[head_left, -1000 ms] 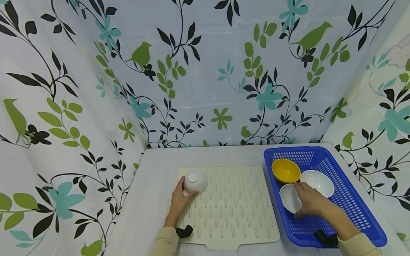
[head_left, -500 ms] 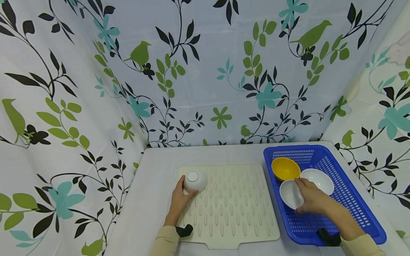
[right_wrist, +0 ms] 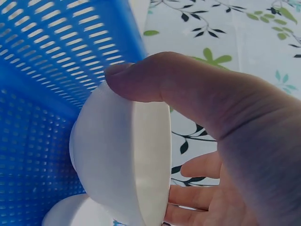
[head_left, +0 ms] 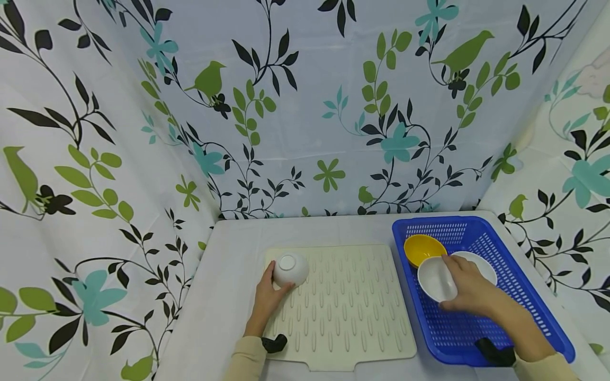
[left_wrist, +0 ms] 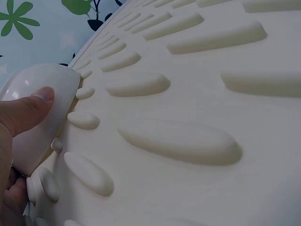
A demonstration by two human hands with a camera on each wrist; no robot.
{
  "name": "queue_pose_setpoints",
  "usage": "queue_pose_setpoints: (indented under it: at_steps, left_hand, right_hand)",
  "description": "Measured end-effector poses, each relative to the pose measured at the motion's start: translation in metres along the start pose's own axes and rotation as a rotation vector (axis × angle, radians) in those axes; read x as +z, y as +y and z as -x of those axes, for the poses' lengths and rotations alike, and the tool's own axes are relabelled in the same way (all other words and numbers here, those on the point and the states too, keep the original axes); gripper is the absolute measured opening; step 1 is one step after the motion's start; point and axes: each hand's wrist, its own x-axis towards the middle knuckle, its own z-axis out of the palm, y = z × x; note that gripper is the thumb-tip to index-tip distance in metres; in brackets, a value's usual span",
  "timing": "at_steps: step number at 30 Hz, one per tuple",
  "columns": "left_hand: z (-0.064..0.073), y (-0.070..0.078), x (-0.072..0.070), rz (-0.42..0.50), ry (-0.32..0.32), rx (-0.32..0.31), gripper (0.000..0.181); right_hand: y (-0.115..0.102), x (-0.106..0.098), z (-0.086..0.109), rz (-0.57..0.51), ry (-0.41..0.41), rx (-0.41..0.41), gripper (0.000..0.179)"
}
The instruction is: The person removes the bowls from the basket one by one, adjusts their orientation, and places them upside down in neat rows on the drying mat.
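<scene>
A white bowl (head_left: pixel 290 269) sits upside down on the far left corner of a cream ridged drainboard (head_left: pixel 343 307). My left hand (head_left: pixel 268 299) grips it from the left, its thumb (left_wrist: pixel 35 110) pressed along the outer wall in the left wrist view. Inside the blue slotted basket (head_left: pixel 457 338), my right hand (head_left: pixel 472 288) holds a second white bowl (head_left: pixel 434 280) by its rim. In the right wrist view the thumb (right_wrist: pixel 136 82) lies on the outside of this tilted bowl, with fingers at the opposite rim.
A yellow bowl (head_left: pixel 421 247) stands in the basket's far left corner. Another white bowl (head_left: pixel 487 269), partly hidden behind my right hand, sits beside it. The basket's raised rim runs close to the drainboard's right side. A patterned curtain (head_left: pixel 305 106) hangs around the table.
My right hand has raised its white bowl slightly and moved it away from me, so it now overlaps the yellow bowl's front. The left hand and its bowl stay put.
</scene>
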Motion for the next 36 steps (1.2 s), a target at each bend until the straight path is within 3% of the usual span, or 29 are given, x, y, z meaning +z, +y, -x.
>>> queue_pose_setpoints:
  at_steps: [10, 17, 36]
  left_hand:
    - [0.001, 0.002, 0.001, -0.002, -0.001, 0.002, 0.095]
    - [0.001, 0.002, 0.001, -0.03, 0.014, 0.036, 0.094]
    - [0.007, 0.011, 0.001, -0.073, 0.049, 0.057, 0.091]
  right_hand:
    - [-0.01, -0.005, -0.001, 0.016, 0.039, -0.021, 0.117]
    - [-0.019, -0.011, -0.001, 0.026, 0.082, -0.062, 0.115]
    - [-0.035, -0.011, -0.009, 0.008, 0.091, -0.086, 0.112]
